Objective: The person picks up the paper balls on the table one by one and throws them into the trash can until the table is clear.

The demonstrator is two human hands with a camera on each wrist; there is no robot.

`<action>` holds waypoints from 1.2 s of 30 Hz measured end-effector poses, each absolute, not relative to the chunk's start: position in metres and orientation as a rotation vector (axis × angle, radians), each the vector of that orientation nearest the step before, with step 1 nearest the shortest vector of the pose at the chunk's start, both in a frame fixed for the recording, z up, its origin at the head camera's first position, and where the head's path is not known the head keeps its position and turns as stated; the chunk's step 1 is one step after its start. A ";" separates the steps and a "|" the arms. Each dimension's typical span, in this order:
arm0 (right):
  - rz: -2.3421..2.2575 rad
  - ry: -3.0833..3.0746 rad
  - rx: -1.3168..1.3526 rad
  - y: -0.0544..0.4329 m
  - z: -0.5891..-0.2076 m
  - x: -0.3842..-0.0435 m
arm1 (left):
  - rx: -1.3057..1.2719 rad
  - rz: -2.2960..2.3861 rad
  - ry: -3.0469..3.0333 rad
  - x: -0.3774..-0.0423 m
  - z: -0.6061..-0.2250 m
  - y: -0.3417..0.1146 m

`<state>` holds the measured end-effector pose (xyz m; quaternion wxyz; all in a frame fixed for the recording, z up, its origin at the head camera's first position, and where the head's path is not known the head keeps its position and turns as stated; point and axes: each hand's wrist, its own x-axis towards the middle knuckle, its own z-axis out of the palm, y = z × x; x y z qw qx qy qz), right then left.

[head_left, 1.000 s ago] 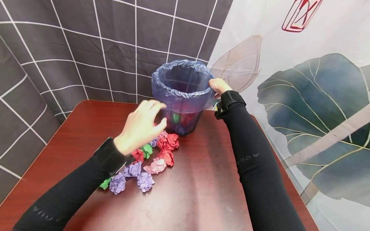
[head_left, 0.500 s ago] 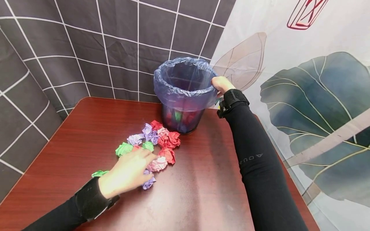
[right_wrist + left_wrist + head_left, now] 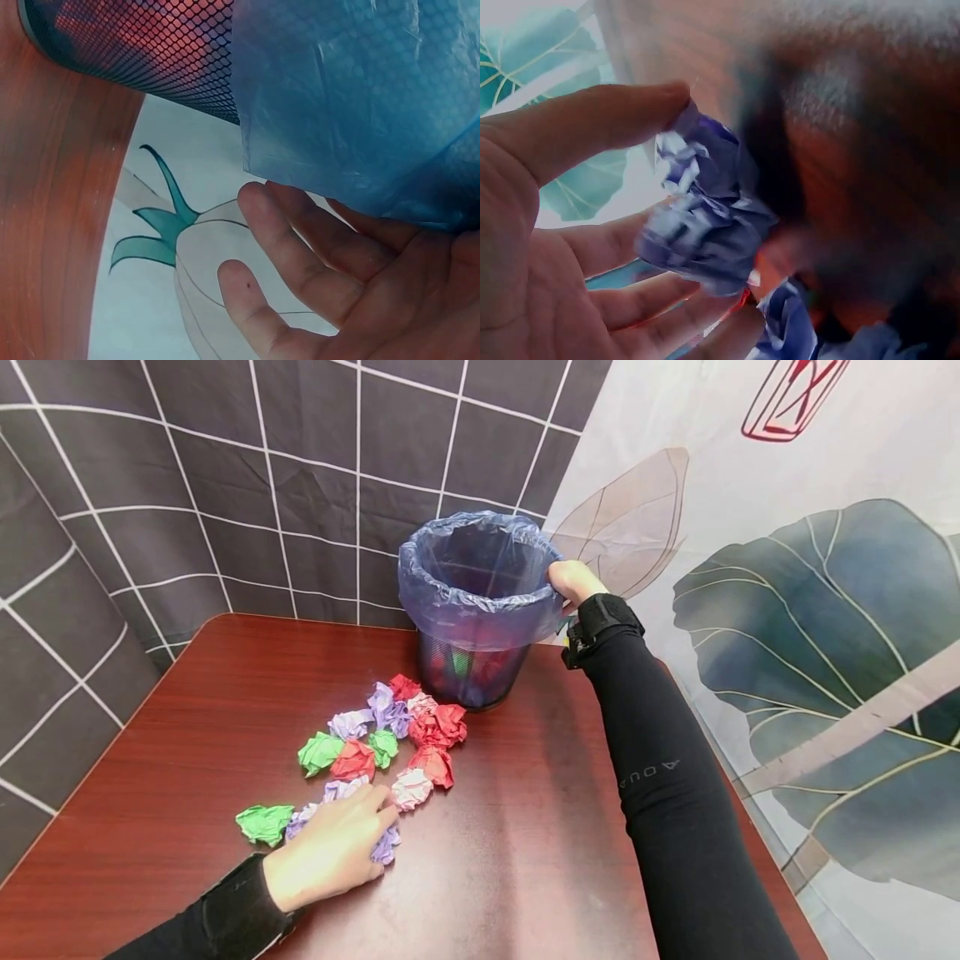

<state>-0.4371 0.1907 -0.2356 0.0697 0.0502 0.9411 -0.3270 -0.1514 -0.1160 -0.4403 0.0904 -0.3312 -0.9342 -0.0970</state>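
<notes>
My left hand [image 3: 330,847] is low over the paper balls at the table's front left. Its thumb and fingers are around a purple crumpled paper ball [image 3: 709,202], the thumb on its edge in the left wrist view. In the head view the hand partly covers that purple ball [image 3: 386,845]. My right hand [image 3: 576,582] holds the rim of a black mesh trash bin [image 3: 472,677], lined with a blue plastic bag [image 3: 480,622]. In the right wrist view, the right hand's fingers [image 3: 300,255] lie along the outside of the bag. Coloured paper shows through the mesh.
Several crumpled paper balls lie before the bin: a red one [image 3: 435,727], a pink one [image 3: 412,789], a green one [image 3: 319,752]. Another green ball [image 3: 264,823] lies further left. A dark gridded curtain [image 3: 300,485] stands behind the brown table [image 3: 480,877].
My left hand has come down and back from near the bin to the purple balls, and its fingers have drawn in around one. The right hand stays on the bin's rim.
</notes>
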 end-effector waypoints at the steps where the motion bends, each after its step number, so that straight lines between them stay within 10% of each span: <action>1: -0.979 2.837 0.155 0.191 -0.236 -0.437 | -0.996 -0.297 -2.773 -0.151 -0.441 -0.115; 36: -0.914 2.892 0.115 0.193 -0.238 -0.434 | -0.872 -0.628 -2.393 -0.233 -0.328 -0.098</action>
